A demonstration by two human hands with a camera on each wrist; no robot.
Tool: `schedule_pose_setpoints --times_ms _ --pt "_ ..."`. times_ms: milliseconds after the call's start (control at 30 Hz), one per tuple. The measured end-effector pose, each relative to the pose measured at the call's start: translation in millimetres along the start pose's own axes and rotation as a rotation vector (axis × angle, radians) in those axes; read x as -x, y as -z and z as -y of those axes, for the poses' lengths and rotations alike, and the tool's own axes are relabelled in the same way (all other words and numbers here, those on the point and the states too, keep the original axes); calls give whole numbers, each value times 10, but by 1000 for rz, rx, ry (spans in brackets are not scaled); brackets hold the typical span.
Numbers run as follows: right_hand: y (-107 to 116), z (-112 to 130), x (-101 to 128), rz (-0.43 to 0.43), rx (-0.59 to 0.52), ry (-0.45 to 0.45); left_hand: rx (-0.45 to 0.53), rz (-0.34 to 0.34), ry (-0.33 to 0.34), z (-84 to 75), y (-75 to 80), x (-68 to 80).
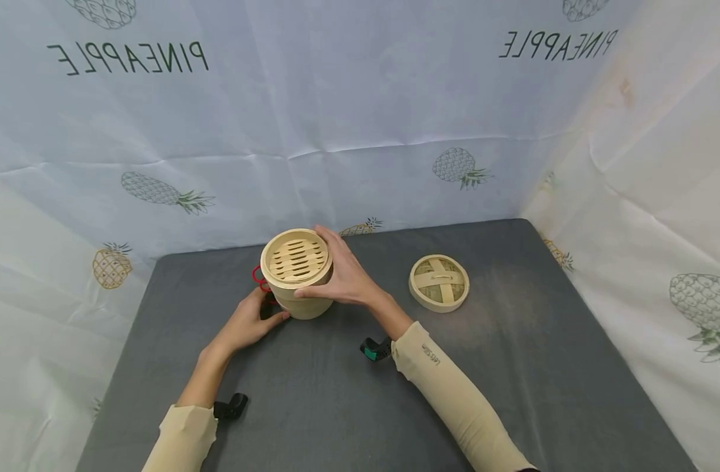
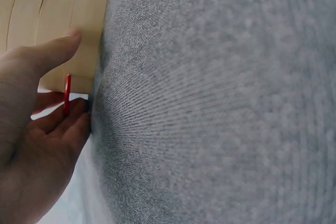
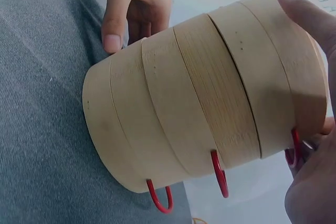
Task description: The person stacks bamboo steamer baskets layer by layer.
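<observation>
A stack of bamboo steamer baskets (image 1: 295,259) stands on the dark table, its slatted top uncovered. Red loop handles (image 3: 219,174) stick out from its wall in the right wrist view. My right hand (image 1: 348,275) grips the top basket from the right, thumb in front and fingers behind. Low on the left side, my left hand (image 1: 244,321) holds the bottom basket between thumb and fingers. In the left wrist view the left thumb (image 2: 55,53) lies on the bamboo wall, with a red handle (image 2: 67,95) by the fingers. The stack partly hides the fingers of both hands.
A round bamboo lid (image 1: 439,282) with a crossed woven top lies to the right of the stack. The grey cloth-covered table (image 1: 454,380) meets pineapple-print curtains (image 1: 360,177) at the back and sides. A black band device (image 1: 374,349) is on each wrist.
</observation>
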State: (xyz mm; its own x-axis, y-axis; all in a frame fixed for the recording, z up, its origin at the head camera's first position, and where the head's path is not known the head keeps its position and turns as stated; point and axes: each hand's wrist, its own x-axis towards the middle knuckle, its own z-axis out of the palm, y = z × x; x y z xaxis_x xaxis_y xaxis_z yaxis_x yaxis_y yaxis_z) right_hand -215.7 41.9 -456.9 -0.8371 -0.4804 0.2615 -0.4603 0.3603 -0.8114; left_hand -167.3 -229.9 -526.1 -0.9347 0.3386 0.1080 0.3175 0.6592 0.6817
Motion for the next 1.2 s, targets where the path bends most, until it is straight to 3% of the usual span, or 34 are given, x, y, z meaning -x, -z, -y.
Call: schedule_pose_setpoints --times_ms 667,1200 --pt "334 -5 214 -42 72 119 -4 -15 -20 -53 28 -20" --pt "554 -60 450 -12 7 193 19 -2 22 -15 -1 -12"
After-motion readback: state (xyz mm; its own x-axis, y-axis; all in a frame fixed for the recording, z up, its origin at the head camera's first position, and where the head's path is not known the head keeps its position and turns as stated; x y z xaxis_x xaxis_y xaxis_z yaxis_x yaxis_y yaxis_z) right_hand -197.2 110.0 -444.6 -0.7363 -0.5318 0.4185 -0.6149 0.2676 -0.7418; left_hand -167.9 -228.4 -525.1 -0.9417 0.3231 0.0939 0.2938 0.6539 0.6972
